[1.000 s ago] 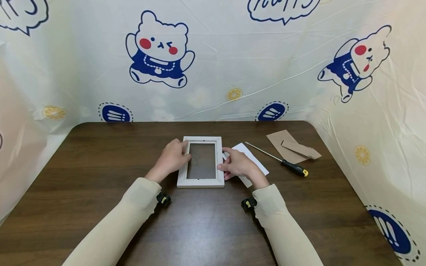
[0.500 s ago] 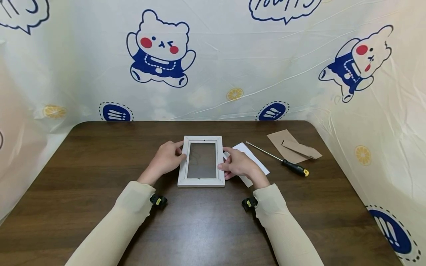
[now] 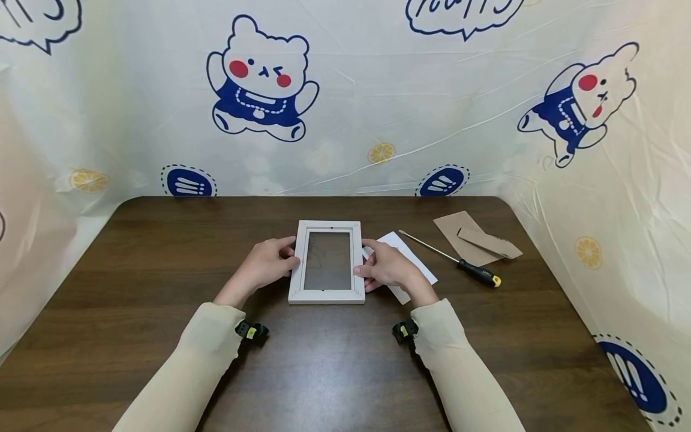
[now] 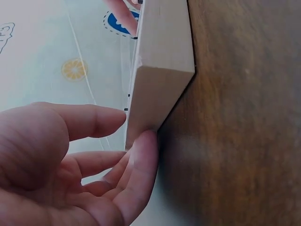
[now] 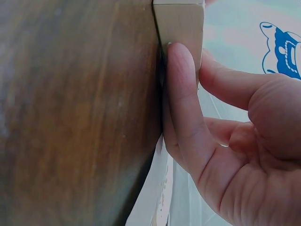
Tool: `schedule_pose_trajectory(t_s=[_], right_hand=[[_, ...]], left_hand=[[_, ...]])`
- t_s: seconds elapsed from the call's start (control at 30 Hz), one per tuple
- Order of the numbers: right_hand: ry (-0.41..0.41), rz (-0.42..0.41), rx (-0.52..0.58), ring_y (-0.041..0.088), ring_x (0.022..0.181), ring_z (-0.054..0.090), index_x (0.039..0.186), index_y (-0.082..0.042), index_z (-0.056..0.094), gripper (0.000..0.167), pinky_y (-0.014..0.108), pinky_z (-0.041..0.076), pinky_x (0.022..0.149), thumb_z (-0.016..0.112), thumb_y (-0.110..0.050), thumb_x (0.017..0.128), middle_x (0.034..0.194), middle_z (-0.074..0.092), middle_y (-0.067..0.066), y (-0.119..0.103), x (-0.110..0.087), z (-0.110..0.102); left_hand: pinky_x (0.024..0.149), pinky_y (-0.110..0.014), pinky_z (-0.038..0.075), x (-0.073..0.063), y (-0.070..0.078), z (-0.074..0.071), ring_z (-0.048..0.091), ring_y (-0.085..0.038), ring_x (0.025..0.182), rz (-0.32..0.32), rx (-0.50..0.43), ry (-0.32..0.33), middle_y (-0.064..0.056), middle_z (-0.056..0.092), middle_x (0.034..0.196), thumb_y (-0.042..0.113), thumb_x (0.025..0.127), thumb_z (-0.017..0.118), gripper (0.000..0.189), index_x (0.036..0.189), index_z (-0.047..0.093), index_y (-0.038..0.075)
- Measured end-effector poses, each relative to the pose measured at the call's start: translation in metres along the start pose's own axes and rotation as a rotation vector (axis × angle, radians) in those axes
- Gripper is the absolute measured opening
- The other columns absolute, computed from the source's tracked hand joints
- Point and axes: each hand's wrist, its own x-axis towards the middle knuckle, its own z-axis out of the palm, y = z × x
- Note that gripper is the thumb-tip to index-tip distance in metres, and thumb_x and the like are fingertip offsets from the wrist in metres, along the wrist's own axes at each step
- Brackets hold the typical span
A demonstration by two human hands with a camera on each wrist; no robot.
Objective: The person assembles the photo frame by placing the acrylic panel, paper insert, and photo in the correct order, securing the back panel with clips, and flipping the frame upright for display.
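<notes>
A white picture frame [image 3: 327, 297] lies flat on the brown wooden table, its inner panel [image 3: 328, 261] dark and grey with small black tabs at the top and bottom. My left hand [image 3: 264, 263] holds the frame's left side: in the left wrist view a finger [image 4: 145, 146] presses the side face and the thumb [image 4: 101, 120] is at the upper edge. On the opposite side my right hand [image 3: 385, 264] grips the frame, fingers [image 5: 182, 75] along the side face and thumb [image 5: 225, 82] at the upper edge. The undersides of the fingertips are partly hidden.
White paper sheets [image 3: 412, 259] lie partly under the right hand. Beyond them are a screwdriver [image 3: 475, 272] with a black and yellow handle and brown card pieces [image 3: 459, 231]. A printed curtain [image 3: 351, 102] hangs behind the table [image 3: 162, 252].
My left hand has shifted left and slightly down, from reaching over the frame's left border to holding its outer side. The right hand and the frame stay in place.
</notes>
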Motion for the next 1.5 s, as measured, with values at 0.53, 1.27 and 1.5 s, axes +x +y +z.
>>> schedule_pose_trajectory(t_s=[0.53, 1.27, 1.5], right_hand=[[0.001, 0.006, -0.02, 0.021, 0.071, 0.07, 0.167, -0.003, 0.028, 0.08, 0.036, 0.064, 0.068, 0.073, -0.008, 0.101, 0.1, 0.062, 0.017, -0.004, -0.001, 0.001], [-0.005, -0.026, -0.091, 0.021, 0.069, 0.072, 0.166, 0.001, 0.028, 0.079, 0.035, 0.063, 0.067, 0.073, -0.014, 0.102, 0.097, 0.064, 0.016, -0.001, -0.005, -0.002], [0.048, -0.057, -0.179, 0.022, 0.067, 0.073, 0.164, -0.001, 0.033, 0.073, 0.038, 0.064, 0.068, 0.071, -0.017, 0.104, 0.099, 0.065, 0.018, -0.004, -0.016, -0.014]], left_hand=[[0.08, -0.036, 0.062, -0.006, -0.002, -0.002, 0.074, -0.021, 0.083, -0.027, -0.092, -0.046, -0.019, 0.06, 0.124, 0.013, 0.102, 0.062, 0.062, 0.159, 0.043, -0.004], [0.08, -0.037, 0.064, -0.007, 0.004, -0.001, 0.072, -0.024, 0.083, -0.052, -0.164, -0.063, -0.021, 0.057, 0.124, 0.01, 0.101, 0.066, 0.062, 0.157, 0.044, -0.004], [0.079, -0.037, 0.064, -0.007, 0.001, 0.001, 0.071, -0.025, 0.083, -0.055, -0.164, -0.055, -0.021, 0.056, 0.122, 0.008, 0.101, 0.065, 0.061, 0.157, 0.044, -0.004]])
